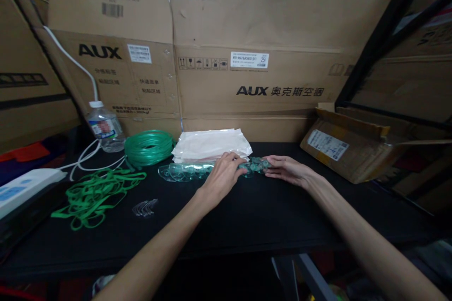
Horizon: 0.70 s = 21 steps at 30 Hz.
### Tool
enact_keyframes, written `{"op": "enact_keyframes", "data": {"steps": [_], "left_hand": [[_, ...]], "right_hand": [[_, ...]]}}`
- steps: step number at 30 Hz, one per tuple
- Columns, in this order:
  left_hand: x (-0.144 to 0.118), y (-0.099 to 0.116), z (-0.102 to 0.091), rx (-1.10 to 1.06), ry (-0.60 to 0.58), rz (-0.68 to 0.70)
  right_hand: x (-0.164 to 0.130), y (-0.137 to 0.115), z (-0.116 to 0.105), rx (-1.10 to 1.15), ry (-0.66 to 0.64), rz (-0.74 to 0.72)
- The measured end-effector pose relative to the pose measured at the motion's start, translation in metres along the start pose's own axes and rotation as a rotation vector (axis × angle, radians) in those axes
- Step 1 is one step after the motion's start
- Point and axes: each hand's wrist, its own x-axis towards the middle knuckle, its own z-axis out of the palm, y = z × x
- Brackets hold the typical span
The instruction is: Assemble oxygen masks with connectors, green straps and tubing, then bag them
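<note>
A row of nested clear green plastic pieces, shaped like face masks (pixel 190 170), lies across the black tabletop in front of me. My left hand (pixel 226 172) reaches over the row, with thumb and fingers closed on it right of its middle. At the right end, my right hand (pixel 286 169) has its fingers and thumb closed around the last green plastic pieces (pixel 258 164). The fingertips partly hide what each hand grips. Just behind the row lies a stack of white flat plastic bags (pixel 212 143).
Left of the row are a coil of green tubing (pixel 149 146), tangled green elastic straps (pixel 97 193) and several thin clear strips (pixel 144 208). Further left stand a plastic bottle (pixel 106 127) and a white power strip (pixel 30 188). An open cardboard box (pixel 332 143) stands right; cardboard panels (pixel 247 28) wall the back.
</note>
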Motion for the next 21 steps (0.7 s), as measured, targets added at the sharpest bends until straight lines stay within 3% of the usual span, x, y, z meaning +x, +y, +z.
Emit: {"op": "enact_keyframes", "data": {"steps": [12,21], "left_hand": [[0.001,-0.002,0.001,-0.066,0.002,-0.005],[0.001,-0.006,0.001,-0.072,0.009,-0.022]], "right_hand": [[-0.01,-0.01,0.009,-0.404,-0.075,-0.172],[0.001,0.004,0.012,-0.661,0.008,-0.432]]}}
